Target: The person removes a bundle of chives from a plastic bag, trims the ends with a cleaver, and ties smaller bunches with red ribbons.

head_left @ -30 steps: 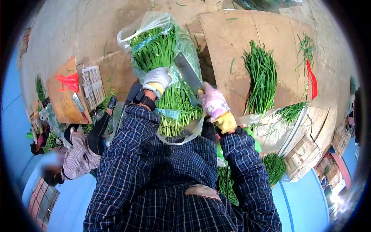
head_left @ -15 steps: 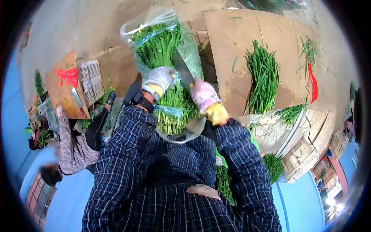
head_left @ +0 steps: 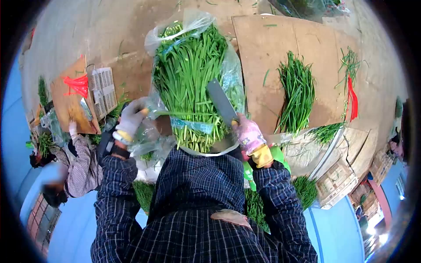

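Note:
A large bundle of garlic chives (head_left: 193,74) lies in a clear plastic bag (head_left: 234,79) in front of me, with bluish plastic bands (head_left: 193,126) across it. My right hand (head_left: 249,136), in a pink glove with a yellow cuff, grips a knife (head_left: 221,101). Its broad blade lies over the bundle's right side, pointing up and left. Left of the bundle is my left hand (head_left: 131,117), in a grey-white glove. Its fingers are closed at the end of a thin green strand (head_left: 184,114) that runs level across the lower bundle.
On the right, a brown board (head_left: 263,57) bears a loose bunch of chives (head_left: 298,94) and red ties (head_left: 352,98). To the left are another board (head_left: 72,101) with red ties, a white plastic crate (head_left: 103,90) and a co-worker's sleeve (head_left: 85,153). A wooden crate (head_left: 335,182) stands lower right.
My left hand has moved off the bundle to the left, with the thin strand now stretched from it. The knife and right hand have shifted slightly right and down. The bundle's leaves look more spread.

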The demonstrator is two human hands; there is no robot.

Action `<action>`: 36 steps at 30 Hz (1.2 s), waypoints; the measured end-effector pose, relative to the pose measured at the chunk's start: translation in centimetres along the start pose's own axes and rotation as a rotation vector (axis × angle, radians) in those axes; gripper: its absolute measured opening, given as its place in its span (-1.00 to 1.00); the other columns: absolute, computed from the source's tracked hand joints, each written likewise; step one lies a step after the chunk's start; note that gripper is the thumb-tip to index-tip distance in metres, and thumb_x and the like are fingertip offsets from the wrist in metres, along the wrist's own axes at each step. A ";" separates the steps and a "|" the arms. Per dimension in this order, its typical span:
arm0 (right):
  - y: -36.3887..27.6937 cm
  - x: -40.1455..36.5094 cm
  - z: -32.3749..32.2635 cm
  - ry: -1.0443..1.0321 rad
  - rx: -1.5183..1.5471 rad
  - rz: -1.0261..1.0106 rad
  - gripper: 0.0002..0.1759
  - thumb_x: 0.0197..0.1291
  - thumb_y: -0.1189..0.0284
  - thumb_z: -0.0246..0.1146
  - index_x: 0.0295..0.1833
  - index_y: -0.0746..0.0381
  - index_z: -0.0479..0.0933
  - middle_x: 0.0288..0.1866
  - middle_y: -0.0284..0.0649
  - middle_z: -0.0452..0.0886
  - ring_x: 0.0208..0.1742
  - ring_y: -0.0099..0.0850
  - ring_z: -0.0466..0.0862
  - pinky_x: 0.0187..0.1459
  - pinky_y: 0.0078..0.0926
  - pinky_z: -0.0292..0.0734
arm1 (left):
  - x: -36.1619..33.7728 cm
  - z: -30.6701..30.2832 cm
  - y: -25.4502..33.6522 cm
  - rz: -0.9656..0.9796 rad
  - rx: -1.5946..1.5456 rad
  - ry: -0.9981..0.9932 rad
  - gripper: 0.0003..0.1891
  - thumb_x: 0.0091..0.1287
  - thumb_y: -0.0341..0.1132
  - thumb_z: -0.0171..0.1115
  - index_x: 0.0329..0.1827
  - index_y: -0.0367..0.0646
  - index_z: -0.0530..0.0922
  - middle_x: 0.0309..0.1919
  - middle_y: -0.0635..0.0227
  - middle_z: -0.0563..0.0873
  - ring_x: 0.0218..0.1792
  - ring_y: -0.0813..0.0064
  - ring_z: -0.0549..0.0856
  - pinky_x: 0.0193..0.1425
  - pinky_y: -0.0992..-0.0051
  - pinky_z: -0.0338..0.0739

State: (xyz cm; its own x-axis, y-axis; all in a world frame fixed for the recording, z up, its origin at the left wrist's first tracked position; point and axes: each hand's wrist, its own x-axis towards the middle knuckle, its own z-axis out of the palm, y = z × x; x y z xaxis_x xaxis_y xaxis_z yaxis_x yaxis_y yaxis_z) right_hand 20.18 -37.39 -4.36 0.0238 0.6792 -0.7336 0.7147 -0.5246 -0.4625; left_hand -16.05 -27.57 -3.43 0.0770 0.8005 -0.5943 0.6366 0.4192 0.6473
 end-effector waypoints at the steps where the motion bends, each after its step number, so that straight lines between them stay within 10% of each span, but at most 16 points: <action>1: 0.7 -0.4 -0.1 0.004 -0.006 -0.002 -0.65 0.23 0.25 0.09 0.04 0.21 0.40 -0.35 0.13 0.59 -0.23 0.09 0.59 -0.24 -0.01 0.45 | -0.6 -1.2 -1.7 -0.064 0.002 0.013 -0.74 0.16 -0.46 0.22 -0.08 -0.31 0.56 -0.25 0.32 0.65 -0.23 0.52 0.60 -0.08 0.54 0.48; 8: 4.8 -4.8 -3.4 0.105 0.282 0.225 -0.68 0.20 0.34 0.14 0.03 0.25 0.44 -0.37 0.03 0.60 -0.36 -0.07 0.61 -0.33 -0.20 0.48 | -0.3 -3.8 -13.4 -0.288 -0.530 0.258 -0.79 0.19 -0.37 0.28 -0.12 -0.16 0.57 -0.28 0.46 0.62 -0.28 0.64 0.54 -0.19 0.60 0.44; 11: 6.5 -7.2 -4.3 0.157 0.474 0.297 -0.67 0.27 0.38 0.11 0.12 0.22 0.41 -0.50 -0.34 0.48 -0.61 -0.57 0.41 -0.60 -0.57 0.33 | 2.3 -2.3 -24.3 -0.308 -0.026 0.318 -0.69 0.15 -0.39 0.29 -0.03 -0.25 0.57 -0.22 0.37 0.68 -0.27 0.52 0.59 -0.13 0.52 0.49; 12: 7.2 -7.7 -4.4 0.180 0.608 0.332 -0.66 0.29 0.39 0.11 0.15 0.22 0.39 -0.51 -0.40 0.44 -0.61 -0.63 0.37 -0.61 -0.62 0.29 | 2.2 -1.4 -24.9 -0.115 0.233 0.286 -0.74 0.11 -0.36 0.25 -0.15 -0.27 0.58 -0.39 0.20 0.68 -0.38 0.42 0.62 -0.26 0.46 0.48; 13: 8.3 -8.5 -4.6 0.206 0.742 0.372 -0.64 0.30 0.39 0.10 0.18 0.22 0.37 -0.52 -0.46 0.40 -0.62 -0.69 0.32 -0.62 -0.68 0.26 | 1.6 -0.9 -20.5 -0.388 0.218 0.272 -0.73 0.10 -0.33 0.27 -0.13 -0.22 0.59 -0.38 0.15 0.69 -0.33 0.30 0.64 -0.25 0.42 0.49; 16: 13.4 -9.8 -4.5 0.422 0.658 0.361 -0.66 0.32 0.41 0.07 0.17 0.26 0.35 -0.52 -0.46 0.41 -0.63 -0.70 0.30 -0.63 -0.73 0.24 | 2.0 1.7 -27.0 -0.426 0.125 0.226 -0.74 0.13 -0.25 0.23 -0.19 -0.22 0.61 -0.35 0.12 0.70 -0.33 0.22 0.66 -0.21 0.32 0.50; 17: 13.6 -10.2 -5.5 0.400 0.702 0.445 -0.65 0.32 0.40 0.08 0.18 0.27 0.35 -0.50 -0.46 0.42 -0.63 -0.70 0.31 -0.63 -0.73 0.25 | 2.6 3.0 -29.4 -0.190 0.705 0.177 -0.77 0.22 -0.22 0.10 -0.28 -0.20 0.62 -0.36 0.10 0.70 -0.34 0.22 0.68 -0.16 0.22 0.50; 25: 23.2 -12.1 -10.6 0.738 0.550 0.522 -0.40 0.20 0.50 0.18 0.35 0.27 0.18 -0.37 -0.35 0.49 -0.53 -0.58 0.38 -0.50 -0.64 0.38 | 1.3 11.1 -19.4 -0.245 -0.466 0.742 -0.75 0.27 -0.31 0.11 -0.05 -0.24 0.49 -0.16 0.18 0.62 -0.12 0.31 0.59 0.00 0.33 0.47; 27: 30.4 -10.9 -10.8 0.791 0.692 0.212 -0.38 0.15 0.60 0.17 0.35 0.25 0.21 -0.23 -0.34 0.47 -0.39 -0.59 0.40 -0.37 -0.67 0.39 | -0.6 10.7 -17.4 -0.183 -0.588 0.770 -0.72 0.29 -0.34 0.11 0.01 -0.26 0.46 -0.11 0.20 0.60 -0.07 0.34 0.56 0.05 0.35 0.46; 29: 34.2 -7.9 -12.3 0.856 0.302 0.279 -0.36 0.13 0.63 0.10 0.37 0.14 0.22 -0.29 -0.25 0.49 -0.45 -0.48 0.43 -0.42 -0.54 0.39 | -2.7 11.3 -13.6 -0.117 -0.669 0.764 -0.69 0.30 -0.36 0.12 0.07 -0.27 0.43 -0.06 0.21 0.58 -0.01 0.36 0.54 0.09 0.38 0.45; 31: 35.8 -5.3 -14.2 0.916 -0.325 0.455 -0.36 0.14 0.60 -0.01 0.38 -0.02 0.22 -0.44 0.00 0.54 -0.58 -0.22 0.49 -0.49 -0.27 0.42 | -4.1 12.4 -9.8 -0.038 -0.690 0.714 -0.66 0.31 -0.38 0.12 0.13 -0.28 0.39 -0.01 0.23 0.56 0.04 0.38 0.52 0.13 0.41 0.44; 36: 44.7 2.5 -14.2 0.795 -0.390 0.655 -0.46 0.12 0.45 0.08 0.28 0.17 0.31 -0.24 0.15 0.60 -0.24 0.06 0.62 -0.25 -0.08 0.51 | -6.3 14.8 -1.5 0.452 0.101 0.408 -0.54 0.12 -0.39 0.26 0.14 -0.21 0.44 -0.04 0.23 0.58 0.02 0.30 0.54 0.20 0.36 0.40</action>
State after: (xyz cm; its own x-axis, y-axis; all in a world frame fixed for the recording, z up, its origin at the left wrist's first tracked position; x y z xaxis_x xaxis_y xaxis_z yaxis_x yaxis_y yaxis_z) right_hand 62.10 -51.87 -19.77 0.8218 0.5391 -0.1847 0.5680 -0.8006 0.1908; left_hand -6.12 -39.60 -7.71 0.0693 0.9972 -0.0285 0.6808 -0.0264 0.7320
